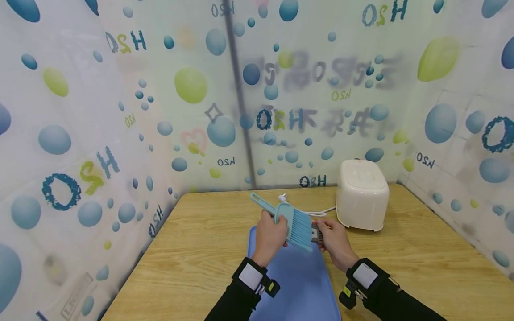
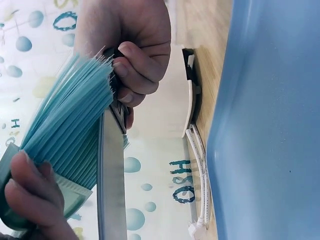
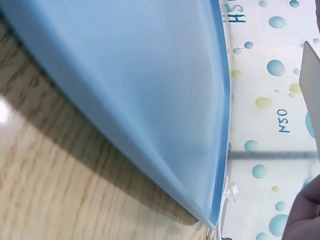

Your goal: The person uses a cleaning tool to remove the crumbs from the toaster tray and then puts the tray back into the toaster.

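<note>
My left hand (image 1: pixel 271 234) grips a light blue hand brush (image 1: pixel 286 218) near the base of its bristles, its looped handle pointing up and left. In the left wrist view, the bristles (image 2: pixel 70 125) lie against a thin, flat grey plate (image 2: pixel 114 175) seen edge-on. My right hand (image 1: pixel 336 240) holds this plate by its dark end, fingers curled round it. Part of the plate also shows at the right edge of the right wrist view. Both hands are above a blue tray (image 1: pixel 299 276), which has small specks (image 3: pixel 175 85) on its surface.
A white rounded appliance (image 1: pixel 362 194) stands at the back right of the wooden table (image 1: pixel 192 249). Its white cord and plug (image 1: pixel 283 198) lie behind the tray. Curtains (image 1: pixel 192 133) printed with bubbles enclose the table at the back and sides.
</note>
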A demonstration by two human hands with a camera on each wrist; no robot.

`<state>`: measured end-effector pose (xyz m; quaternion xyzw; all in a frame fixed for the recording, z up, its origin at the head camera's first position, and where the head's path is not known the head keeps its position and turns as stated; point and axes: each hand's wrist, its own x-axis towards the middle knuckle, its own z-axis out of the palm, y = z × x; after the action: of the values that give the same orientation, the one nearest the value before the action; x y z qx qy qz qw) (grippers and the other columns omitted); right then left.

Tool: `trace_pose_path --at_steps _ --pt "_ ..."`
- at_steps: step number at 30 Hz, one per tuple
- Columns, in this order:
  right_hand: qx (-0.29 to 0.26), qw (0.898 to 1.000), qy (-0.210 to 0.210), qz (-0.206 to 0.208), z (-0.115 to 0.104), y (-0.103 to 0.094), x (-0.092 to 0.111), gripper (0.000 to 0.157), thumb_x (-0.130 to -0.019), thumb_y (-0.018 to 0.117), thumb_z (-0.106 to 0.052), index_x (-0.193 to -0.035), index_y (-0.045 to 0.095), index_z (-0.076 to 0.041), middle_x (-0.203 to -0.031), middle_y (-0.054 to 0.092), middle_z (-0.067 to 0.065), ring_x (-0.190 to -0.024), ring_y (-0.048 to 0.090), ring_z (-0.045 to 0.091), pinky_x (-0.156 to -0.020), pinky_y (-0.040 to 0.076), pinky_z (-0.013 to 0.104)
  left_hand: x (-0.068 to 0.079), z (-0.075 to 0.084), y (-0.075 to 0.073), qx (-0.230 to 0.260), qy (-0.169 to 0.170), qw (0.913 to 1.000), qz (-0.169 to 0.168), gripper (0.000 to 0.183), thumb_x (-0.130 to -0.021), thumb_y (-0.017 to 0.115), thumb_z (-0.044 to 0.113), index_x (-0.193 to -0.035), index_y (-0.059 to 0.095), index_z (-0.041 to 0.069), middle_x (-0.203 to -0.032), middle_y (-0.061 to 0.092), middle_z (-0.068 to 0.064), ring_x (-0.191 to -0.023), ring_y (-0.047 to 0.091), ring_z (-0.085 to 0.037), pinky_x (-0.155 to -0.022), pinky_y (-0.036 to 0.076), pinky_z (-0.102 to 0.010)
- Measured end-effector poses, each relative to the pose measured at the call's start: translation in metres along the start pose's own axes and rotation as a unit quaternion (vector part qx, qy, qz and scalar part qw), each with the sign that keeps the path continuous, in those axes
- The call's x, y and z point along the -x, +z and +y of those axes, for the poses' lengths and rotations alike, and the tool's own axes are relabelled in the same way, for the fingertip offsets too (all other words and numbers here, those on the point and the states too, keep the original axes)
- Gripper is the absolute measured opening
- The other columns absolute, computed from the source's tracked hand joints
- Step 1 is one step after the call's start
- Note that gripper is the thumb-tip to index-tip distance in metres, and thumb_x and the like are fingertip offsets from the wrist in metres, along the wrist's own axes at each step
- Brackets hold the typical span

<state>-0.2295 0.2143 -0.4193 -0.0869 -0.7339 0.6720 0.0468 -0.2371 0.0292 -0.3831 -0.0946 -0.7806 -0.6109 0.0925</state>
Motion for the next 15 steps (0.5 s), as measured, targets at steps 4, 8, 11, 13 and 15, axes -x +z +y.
trace_pose_path --at_steps 4,8,11,13,15 --pt "0.001 1.0 0.005 -0.002 0.0 -0.001 0.0008 0.04 -0.111 0.04 -0.022 -0.135 0.055 0.006 -0.113 0.054 0.021 -0.07 0.052 0.017 -0.052 0.046 0.024 -0.0003 -0.0012 -0.0016 0.003 0.003 1.0 -0.004 0.017 -0.095 0.056 0.014 -0.107 0.055 0.001 -0.073 0.064 -0.006 -0.039 0.055 -0.014 -0.037 0.047 -0.026" --pt "0.002 1.0 0.003 -0.002 0.0007 -0.0017 0.0008 0.039 -0.111 0.04 -0.022 -0.135 0.054 0.007 -0.115 0.053 0.022 -0.07 0.053 0.017 -0.052 0.046 0.025 -0.0019 -0.0026 -0.0026 -0.003 0.011 0.9999 -0.005 0.015 -0.093 0.058 0.014 -0.102 0.057 0.002 -0.072 0.064 -0.005 -0.041 0.056 -0.014 -0.038 0.047 -0.026" --pt "0.002 1.0 -0.001 0.001 0.0015 -0.0018 0.0004 0.039 -0.111 0.04 -0.021 -0.134 0.055 0.007 -0.115 0.054 0.022 -0.071 0.053 0.017 -0.052 0.046 0.025 -0.0026 -0.0036 -0.0035 -0.01 0.013 0.9999 -0.004 0.012 -0.092 0.058 0.013 -0.1 0.057 0.004 -0.07 0.062 -0.004 -0.041 0.056 -0.014 -0.038 0.047 -0.026" --pt "0.002 1.0 -0.004 0.001 0.0019 -0.0018 0.0002 0.039 -0.111 0.041 -0.021 -0.133 0.055 0.007 -0.116 0.054 0.022 -0.071 0.053 0.017 -0.051 0.047 0.025 -0.0027 -0.0041 -0.0043 -0.015 0.015 0.9998 -0.003 0.011 -0.092 0.058 0.013 -0.098 0.058 0.004 -0.069 0.062 -0.005 -0.041 0.055 -0.014 -0.038 0.047 -0.027" --pt "0.003 1.0 -0.005 0.002 0.0022 -0.0018 0.0001 0.039 -0.111 0.041 -0.021 -0.133 0.055 0.007 -0.116 0.054 0.022 -0.07 0.053 0.017 -0.051 0.047 0.025 -0.0029 -0.0045 -0.005 -0.015 0.014 0.9998 -0.003 0.01 -0.092 0.058 0.012 -0.097 0.058 0.004 -0.069 0.061 -0.005 -0.04 0.054 -0.014 -0.037 0.046 -0.027"
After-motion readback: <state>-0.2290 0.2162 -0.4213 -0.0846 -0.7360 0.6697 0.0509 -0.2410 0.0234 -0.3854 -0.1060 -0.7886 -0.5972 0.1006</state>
